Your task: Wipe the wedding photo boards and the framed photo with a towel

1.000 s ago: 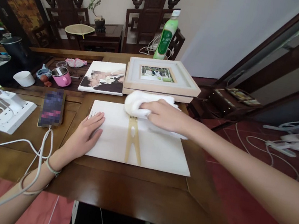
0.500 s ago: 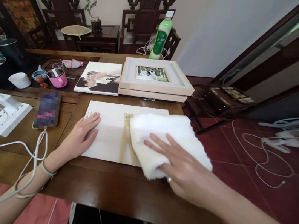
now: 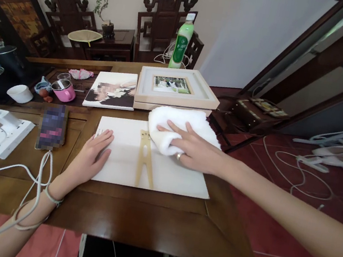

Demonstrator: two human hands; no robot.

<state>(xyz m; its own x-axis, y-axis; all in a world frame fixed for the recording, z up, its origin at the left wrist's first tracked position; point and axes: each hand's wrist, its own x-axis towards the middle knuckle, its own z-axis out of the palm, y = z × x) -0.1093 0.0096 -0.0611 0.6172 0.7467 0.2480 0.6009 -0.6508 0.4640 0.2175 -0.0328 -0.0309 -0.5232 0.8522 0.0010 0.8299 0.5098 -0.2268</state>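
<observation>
On the wooden table lies a thin white panel (image 3: 113, 162), with a tan Y-shaped piece (image 3: 143, 165) fixed to its middle. My left hand (image 3: 96, 153) rests flat on the panel's left edge, fingers stretched out and holding nothing. A folded fluffy white towel (image 3: 203, 123) covers the panel's upper right part. My right hand (image 3: 193, 147) has hold of the towel, its fingers over the top and the folded edge bunched beneath; the thumb is hidden.
Beyond the panel are stacked light-wood photo frames (image 3: 204, 92), a photo panel (image 3: 112, 88) and a green bottle (image 3: 182, 42). At left sit a phone (image 3: 52, 126), a power strip (image 3: 8, 140), a pink cup (image 3: 65, 92) and a white cup (image 3: 19, 94). A cable (image 3: 40, 181) crosses my left forearm.
My right hand has slid the towel away from me, up to the panel's far right part, uncovering the near right corner and the tan piece. My left hand stays in place.
</observation>
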